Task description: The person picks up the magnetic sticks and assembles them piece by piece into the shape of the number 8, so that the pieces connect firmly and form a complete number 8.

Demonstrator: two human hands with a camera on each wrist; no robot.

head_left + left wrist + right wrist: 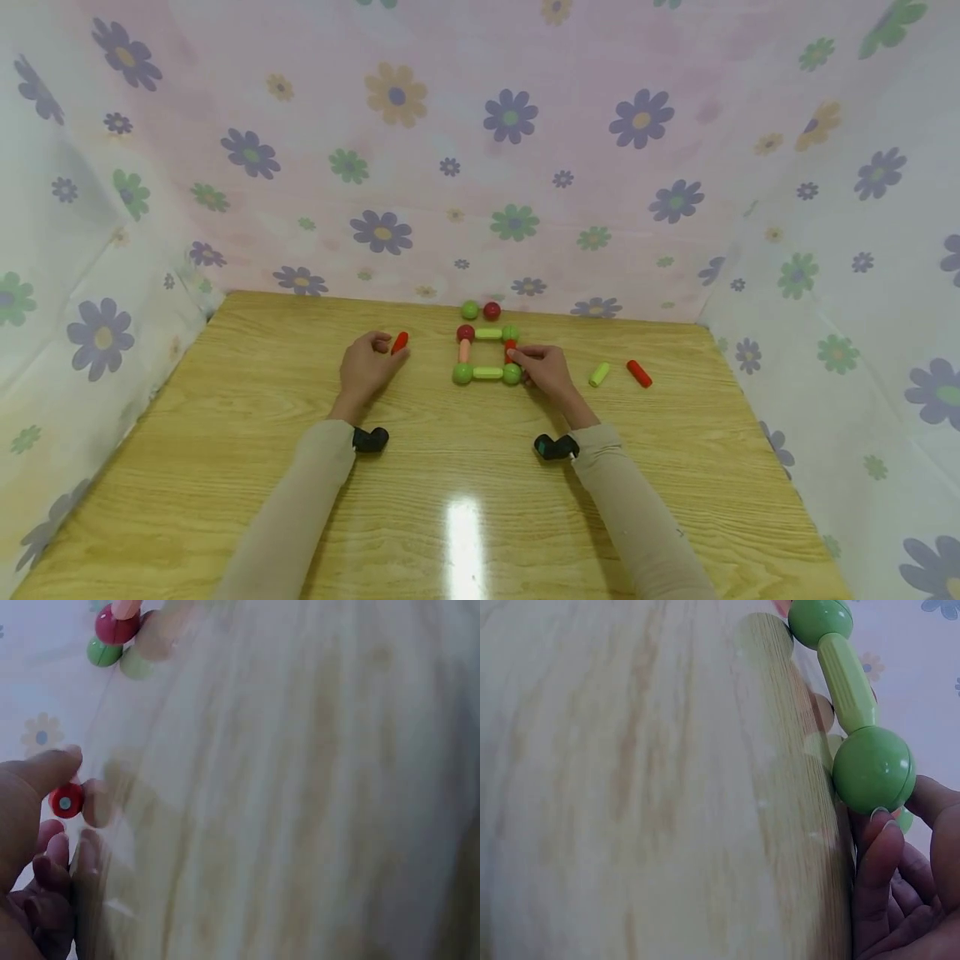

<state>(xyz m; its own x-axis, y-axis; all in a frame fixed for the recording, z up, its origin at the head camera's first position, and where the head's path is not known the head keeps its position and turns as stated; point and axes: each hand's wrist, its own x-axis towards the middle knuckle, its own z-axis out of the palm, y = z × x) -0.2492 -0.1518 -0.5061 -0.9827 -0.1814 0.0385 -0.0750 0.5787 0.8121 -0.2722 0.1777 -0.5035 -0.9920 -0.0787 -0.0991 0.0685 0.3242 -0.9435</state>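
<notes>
A square of balls and sticks [487, 353] lies flat at the back middle of the wooden table [465, 467]. It has a red ball [466, 333] and three green balls at its corners, joined by two green sticks, a pink stick [465, 352] and a red stick [510, 348]. My right hand [516, 357] pinches that red stick on the square's right side. In the right wrist view its fingertips [877, 847] touch the near green ball [873, 769]. My left hand [393, 350] holds a loose red stick [400, 342], whose end [66, 802] shows under the thumb [45, 769].
A loose green ball [469, 310] and a loose red ball [491, 311] sit just behind the square. Right of my right hand lie a green stick [598, 374] and a red stick [639, 373]. Floral cloth walls [480, 167] close in the table on three sides.
</notes>
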